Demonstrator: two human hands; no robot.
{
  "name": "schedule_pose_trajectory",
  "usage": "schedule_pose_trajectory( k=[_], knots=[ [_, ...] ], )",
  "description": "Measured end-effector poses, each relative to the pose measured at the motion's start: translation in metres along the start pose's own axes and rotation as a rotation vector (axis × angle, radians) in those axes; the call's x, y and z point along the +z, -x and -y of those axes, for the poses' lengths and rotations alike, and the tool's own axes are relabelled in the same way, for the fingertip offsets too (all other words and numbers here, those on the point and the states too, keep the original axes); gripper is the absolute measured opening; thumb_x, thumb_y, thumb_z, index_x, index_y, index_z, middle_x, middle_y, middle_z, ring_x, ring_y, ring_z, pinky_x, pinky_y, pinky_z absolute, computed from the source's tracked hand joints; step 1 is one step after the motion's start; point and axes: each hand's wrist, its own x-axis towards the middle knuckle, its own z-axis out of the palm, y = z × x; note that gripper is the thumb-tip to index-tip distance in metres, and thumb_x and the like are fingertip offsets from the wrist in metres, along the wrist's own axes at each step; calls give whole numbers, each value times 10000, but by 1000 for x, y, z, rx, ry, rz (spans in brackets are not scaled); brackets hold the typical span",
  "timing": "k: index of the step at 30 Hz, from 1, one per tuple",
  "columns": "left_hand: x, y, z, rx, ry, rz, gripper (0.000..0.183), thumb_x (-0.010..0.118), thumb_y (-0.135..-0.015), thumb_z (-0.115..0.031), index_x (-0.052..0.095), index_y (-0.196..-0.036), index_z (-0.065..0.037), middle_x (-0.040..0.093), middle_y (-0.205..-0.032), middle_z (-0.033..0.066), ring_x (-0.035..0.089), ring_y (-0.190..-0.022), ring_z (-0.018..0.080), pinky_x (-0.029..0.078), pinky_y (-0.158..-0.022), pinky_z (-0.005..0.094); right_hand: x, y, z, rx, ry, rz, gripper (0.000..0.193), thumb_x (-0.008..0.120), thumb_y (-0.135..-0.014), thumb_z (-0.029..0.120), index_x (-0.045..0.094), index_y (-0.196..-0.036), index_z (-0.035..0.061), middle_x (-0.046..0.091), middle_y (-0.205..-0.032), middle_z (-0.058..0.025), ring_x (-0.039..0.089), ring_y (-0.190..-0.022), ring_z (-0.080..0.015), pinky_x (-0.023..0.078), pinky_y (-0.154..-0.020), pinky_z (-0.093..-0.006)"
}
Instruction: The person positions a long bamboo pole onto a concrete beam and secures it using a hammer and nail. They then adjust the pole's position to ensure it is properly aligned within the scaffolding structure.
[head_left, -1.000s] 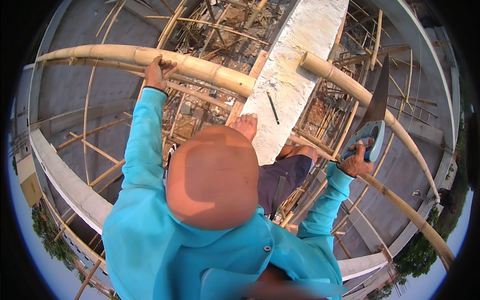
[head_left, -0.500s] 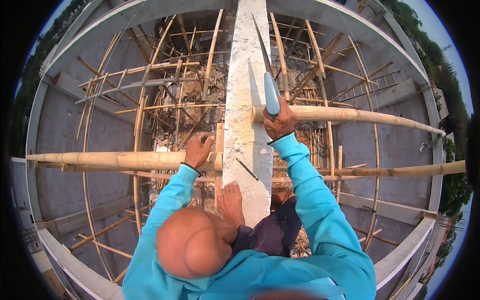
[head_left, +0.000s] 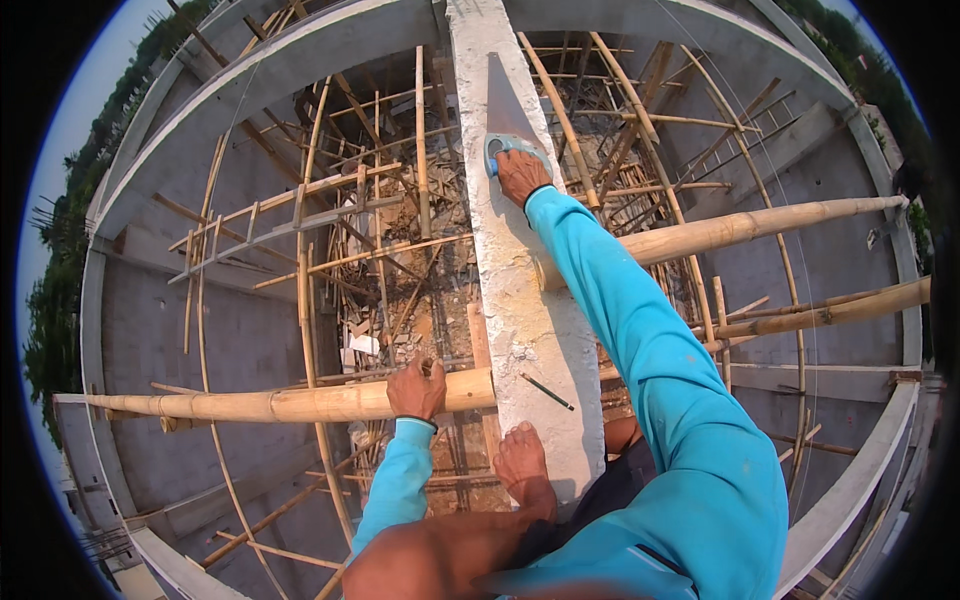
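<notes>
My right hand [head_left: 523, 176] is closed round the blue handle of a hand saw [head_left: 507, 105]. The saw's broad blade lies flat along the far part of the narrow concrete beam [head_left: 540, 330], pointing away from me. My left hand [head_left: 417, 389] rests over a thick bamboo pole [head_left: 300, 404], its fingers curled at the pole's far side. That pole's cut end meets the left side of the beam. Another thick bamboo pole [head_left: 740, 232] has its end on the beam, partly behind my right forearm. A dark green pencil [head_left: 547, 391] lies on the beam near my bare foot [head_left: 524, 465].
Both beam edges drop off to a deep space below. Upright bamboo poles [head_left: 422, 150] and cross pieces stand there above rubble and scrap wood [head_left: 420, 310]. Further concrete beams [head_left: 250, 90] frame the opening. A third bamboo pole [head_left: 840, 310] sticks out at right.
My right hand has reached forward along the beam, and the saw has turned from edge-on to flat. My left hand has come down over the pole. The view has shifted; the pencil stays on the beam.
</notes>
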Motion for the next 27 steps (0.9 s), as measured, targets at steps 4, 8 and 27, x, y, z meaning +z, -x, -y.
schedule_pose_trajectory(
  k=[4, 8, 27],
  knots=[
    [0, -5, -9, -76, 7, 90, 351, 667, -852, -396, 752, -1015, -97, 747, -866, 190, 717, -855, 399, 562, -809, 492, 12, 21, 9, 45, -34, 176, 266, 604, -892, 160, 635, -1119, 26, 615, -1143, -193, 616, -1105, -362, 487, -961, -478],
    [-4, 1, 0, -137, -1, 41, 379, 641, -862, -400, 750, -1030, -78, 735, -896, 250, 703, -885, 434, 543, -858, 516, -38, 63, 31, 213, -271, -182, 473, 690, -873, 216, 609, -1296, 20, 580, -1204, -209, 576, -1142, -398, 468, -1020, -489],
    [-4, -5, -18, -132, 22, 29, 392, 642, -868, -419, 762, -1094, -122, 757, -1061, 175, 705, -1006, 389, 537, -926, 467, -37, 222, -100, 1607, -1410, -618, 1250, 882, -708, 516, 133, -1534, -50, 376, -1508, -255, 473, -1337, -391, 367, -1107, -639]
  ],
)
